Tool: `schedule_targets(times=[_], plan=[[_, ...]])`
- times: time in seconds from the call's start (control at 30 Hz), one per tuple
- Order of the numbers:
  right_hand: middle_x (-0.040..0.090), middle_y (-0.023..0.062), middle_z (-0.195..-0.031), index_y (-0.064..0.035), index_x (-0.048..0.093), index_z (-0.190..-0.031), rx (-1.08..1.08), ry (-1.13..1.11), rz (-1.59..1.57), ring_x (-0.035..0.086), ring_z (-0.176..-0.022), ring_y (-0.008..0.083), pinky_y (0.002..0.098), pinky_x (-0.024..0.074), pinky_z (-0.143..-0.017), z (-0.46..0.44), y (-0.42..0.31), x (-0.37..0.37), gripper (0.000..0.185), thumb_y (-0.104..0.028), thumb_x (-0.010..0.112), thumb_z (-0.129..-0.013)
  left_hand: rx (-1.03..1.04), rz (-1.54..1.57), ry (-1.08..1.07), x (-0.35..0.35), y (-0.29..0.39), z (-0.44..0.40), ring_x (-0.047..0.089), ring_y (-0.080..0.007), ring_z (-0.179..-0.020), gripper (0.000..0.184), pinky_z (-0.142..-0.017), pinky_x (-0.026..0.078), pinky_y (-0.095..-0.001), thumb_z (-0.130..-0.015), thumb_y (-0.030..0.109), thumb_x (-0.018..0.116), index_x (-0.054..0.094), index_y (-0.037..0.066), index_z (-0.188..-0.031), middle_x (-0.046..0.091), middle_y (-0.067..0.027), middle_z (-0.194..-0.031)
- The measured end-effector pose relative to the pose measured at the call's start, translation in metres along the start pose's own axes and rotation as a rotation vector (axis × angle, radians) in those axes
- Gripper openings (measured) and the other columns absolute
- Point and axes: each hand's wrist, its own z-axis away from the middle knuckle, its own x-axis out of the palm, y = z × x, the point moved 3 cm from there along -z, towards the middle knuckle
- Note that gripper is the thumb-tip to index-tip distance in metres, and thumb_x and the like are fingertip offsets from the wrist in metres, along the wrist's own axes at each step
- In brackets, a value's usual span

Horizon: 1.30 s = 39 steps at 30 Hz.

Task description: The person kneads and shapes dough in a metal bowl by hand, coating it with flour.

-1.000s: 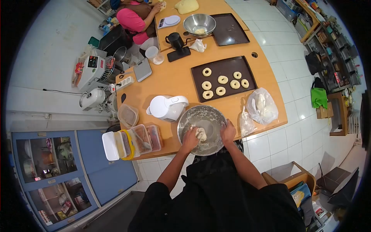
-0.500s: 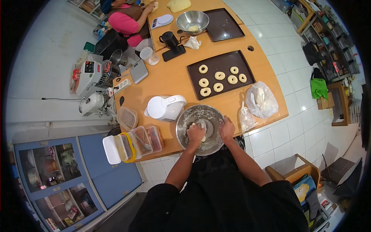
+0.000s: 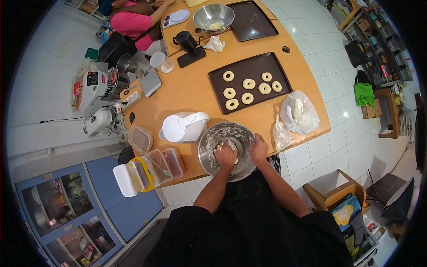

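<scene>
A wide steel mixing bowl (image 3: 208,168) stands at the table's near edge, its inner wall smeared with flour and bits of dough. Down inside it, my left hand (image 3: 226,154) is closed on pale dough (image 3: 232,145), which shows past the fingers; the rest is covered by the hand. My right hand (image 3: 258,148) grips the bowl's right rim. To the bowl's left stands a white pitcher (image 3: 180,128) with a lid and handle. Beyond the bowl lies a dark baking tray (image 3: 275,66) bearing several ring-shaped dough pieces (image 3: 248,83).
Plastic tubs (image 3: 158,165) line the near left edge. At right are plastic bags (image 3: 300,113) with white contents. Farther back are a flat scale (image 3: 150,81), a black kettle (image 3: 186,41), a second steel bowl (image 3: 213,18) and another tray (image 3: 253,22). A person in a pink sleeve (image 3: 130,24) works at the far left.
The whole view has shifted slightly, so the table's things appear a little farther left. My left hand still presses in the bowl and my right still holds the rim.
</scene>
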Motion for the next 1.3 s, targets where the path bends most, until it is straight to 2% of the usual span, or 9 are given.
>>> schedule_targets(times=[0.4, 0.63, 0.77, 0.87, 1.0, 1.03, 1.13, 1.17, 1.3], plan=[[0.059, 0.0240, -0.087, 0.0009, 0.054, -0.088, 0.052, -0.076, -0.051, 0.059, -0.081, 0.0463, 0.0499, 0.0458, -0.068, -0.005, -0.002, -0.001, 0.012, -0.008, 0.059, -0.083, 0.318, 0.007, 0.191, 0.021, 0.015, -0.022, 0.052, -0.0349, -0.108, 0.041, -0.089, 0.038, -0.0513, -0.073, 0.033, 0.064, 0.060, 0.006, -0.103, 0.059, -0.0156, -0.114], [0.060, 0.0229, -0.087, 0.0003, 0.055, -0.089, 0.006, -0.043, -0.008, 0.059, -0.079, 0.0457, 0.0496, 0.0461, -0.066, -0.006, -0.008, -0.002, 0.011, -0.010, 0.058, -0.085, 0.172, 0.110, 0.187, 0.021, 0.013, -0.027, 0.049, -0.0384, -0.112, 0.045, -0.096, 0.034, -0.0528, -0.075, 0.038, 0.065, 0.058, 0.008, -0.108, 0.057, -0.0178, -0.116], [0.061, 0.0223, -0.087, -0.0002, 0.055, -0.091, -0.001, 0.011, 0.020, 0.060, -0.078, 0.0449, 0.0502, 0.0463, -0.067, 0.001, -0.004, 0.001, 0.013, -0.009, 0.059, -0.083, 0.101, 0.322, 0.143, 0.008, 0.012, -0.027, 0.049, -0.0407, -0.116, 0.034, -0.103, 0.030, -0.0527, -0.086, 0.031, 0.057, 0.060, 0.006, -0.110, 0.060, -0.0207, -0.114], [0.061, 0.0223, -0.089, -0.0007, 0.055, -0.093, 0.043, -0.061, 0.055, 0.060, -0.081, 0.0440, 0.0500, 0.0465, -0.069, 0.000, -0.010, -0.004, 0.014, -0.007, 0.059, -0.081, 0.272, 0.467, 0.363, 0.062, -0.023, -0.028, 0.046, -0.0430, -0.122, 0.040, -0.105, 0.028, -0.0545, -0.086, 0.029, 0.056, 0.059, 0.006, -0.119, 0.058, -0.0214, -0.121], [0.061, 0.0226, -0.088, -0.0007, 0.054, -0.093, -0.049, -0.040, 0.000, 0.060, -0.081, 0.0441, 0.0501, 0.0469, -0.069, 0.003, -0.008, -0.002, 0.015, -0.007, 0.058, -0.080, 0.222, 0.551, 0.327, 0.068, -0.038, -0.024, 0.043, -0.0466, -0.123, 0.045, -0.105, 0.029, -0.0555, -0.083, 0.018, 0.058, 0.054, 0.006, -0.127, 0.056, -0.0235, -0.124], [0.061, 0.0226, -0.088, -0.0007, 0.055, -0.092, -0.056, -0.029, -0.011, 0.060, -0.080, 0.0443, 0.0502, 0.0469, -0.069, 0.006, -0.007, 0.000, 0.014, -0.007, 0.057, -0.080, 0.180, 0.589, 0.427, 0.065, -0.042, -0.022, 0.049, -0.0467, -0.115, 0.046, -0.100, 0.036, -0.0522, -0.081, 0.014, 0.059, 0.053, 0.006, -0.126, 0.058, -0.0242, -0.119], [0.061, 0.0228, -0.087, -0.0006, 0.055, -0.091, -0.018, -0.013, -0.020, 0.060, -0.079, 0.0450, 0.0507, 0.0469, -0.068, 0.013, 0.001, 0.005, 0.013, -0.009, 0.057, -0.082, 0.004, 0.539, 0.237, 0.012, -0.029, -0.007, 0.053, -0.0453, -0.105, 0.041, -0.092, 0.042, -0.0505, -0.080, 0.014, 0.059, 0.056, 0.004, -0.120, 0.059, -0.0251, -0.112], [0.061, 0.0229, -0.087, -0.0005, 0.055, -0.090, 0.008, -0.019, -0.020, 0.060, -0.078, 0.0453, 0.0508, 0.0469, -0.067, 0.018, 0.003, 0.005, 0.012, -0.010, 0.057, -0.083, -0.002, 0.467, 0.302, -0.001, -0.021, 0.000, 0.056, -0.0440, -0.094, 0.031, -0.084, 0.044, -0.0516, -0.080, 0.013, 0.059, 0.060, 0.003, -0.109, 0.062, -0.0247, -0.103], [0.061, 0.0235, -0.088, -0.0006, 0.055, -0.090, 0.018, -0.027, -0.033, 0.060, -0.079, 0.0458, 0.0510, 0.0469, -0.068, 0.024, 0.004, 0.006, 0.013, -0.012, 0.058, -0.085, 0.074, 0.363, 0.315, 0.010, -0.029, 0.009, 0.059, -0.0439, -0.088, 0.035, -0.083, 0.044, -0.0519, -0.079, 0.012, 0.060, 0.060, 0.001, -0.112, 0.063, -0.0259, -0.091]])
